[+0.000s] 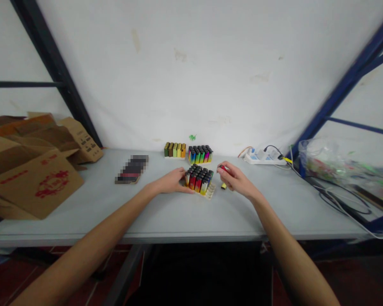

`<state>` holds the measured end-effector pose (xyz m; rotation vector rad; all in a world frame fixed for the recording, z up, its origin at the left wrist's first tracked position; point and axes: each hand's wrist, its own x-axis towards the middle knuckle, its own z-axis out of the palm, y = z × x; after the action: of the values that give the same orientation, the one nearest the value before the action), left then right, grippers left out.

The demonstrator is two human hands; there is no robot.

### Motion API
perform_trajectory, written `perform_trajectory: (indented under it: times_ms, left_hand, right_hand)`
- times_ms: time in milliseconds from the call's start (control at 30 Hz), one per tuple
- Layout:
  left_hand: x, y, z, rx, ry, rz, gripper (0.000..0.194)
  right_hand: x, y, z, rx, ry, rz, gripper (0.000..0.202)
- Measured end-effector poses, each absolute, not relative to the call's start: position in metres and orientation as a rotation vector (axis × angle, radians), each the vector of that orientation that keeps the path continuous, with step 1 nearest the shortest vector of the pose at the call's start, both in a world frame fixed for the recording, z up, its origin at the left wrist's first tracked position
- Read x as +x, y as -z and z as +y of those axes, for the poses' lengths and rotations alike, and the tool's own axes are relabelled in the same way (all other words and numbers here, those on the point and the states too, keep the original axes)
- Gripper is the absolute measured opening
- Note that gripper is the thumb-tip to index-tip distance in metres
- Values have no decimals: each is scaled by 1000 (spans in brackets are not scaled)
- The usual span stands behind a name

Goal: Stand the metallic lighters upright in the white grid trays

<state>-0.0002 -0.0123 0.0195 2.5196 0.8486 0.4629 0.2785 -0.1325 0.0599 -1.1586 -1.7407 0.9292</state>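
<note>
My left hand (174,182) grips the left side of a white lighter tray (210,194), thumb at its front and fingers behind. Rows of upright lighters (198,180) with black tops fill most of that tray; a column of bare slots shows on its right. Just right of the tray, my right hand (232,177) is closed around a red lighter (223,168), mostly covered by the fingers. Below this hand a yellow lighter (224,186) lies on the grey table (191,216), partly hidden.
Against the wall stand a tray of green-to-yellow lighters (175,150) and a tray of multicoloured lighters (200,154). A blurred-out phone-like slab (132,169) lies left. Cardboard boxes (38,170) crowd the left end. A power strip (264,157), cables and plastic bags (325,159) are right.
</note>
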Motion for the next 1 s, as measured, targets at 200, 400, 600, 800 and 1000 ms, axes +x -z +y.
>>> perform_trajectory:
  times_ms: [200, 400, 600, 800, 1000]
  left_hand:
    - [0, -19, -11, 2527, -418, 849, 69]
    - [0, -20, -12, 2540, -411, 850, 67]
    - [0, -19, -12, 2546, -422, 884, 70]
    - [0, -17, -12, 2553, -435, 935, 73]
    - [0, -18, -12, 2549, -417, 946, 73]
  right_hand:
    - [270, -46, -123, -1322, -637, -1777, 58]
    - [266, -39, -121, -1518, -480, -1641, 59]
    - [262, -36, -121, -1520, -528, -1668, 39]
    - [263, -34, -120, -1511, -535, -1708, 46]
    - [263, -33, -120, -1377, -468, -1746, 49]
